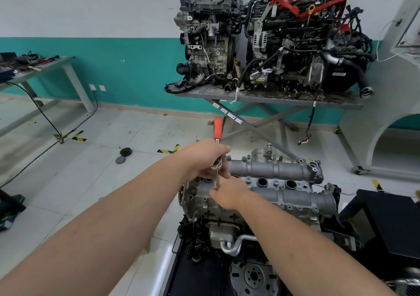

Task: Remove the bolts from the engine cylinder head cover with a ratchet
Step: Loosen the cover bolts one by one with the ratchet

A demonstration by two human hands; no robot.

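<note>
The ratchet (pixel 217 150), chrome with an orange handle pointing up and away, is gripped at its head by the left hand (pixel 205 159). Its slim extension drops to the right hand (pixel 227 194), whose fingers pinch the tip over the grey cylinder head cover (pixel 284 183), which extends rightward from both hands, several bolts (pixel 276 184) seated.
</note>
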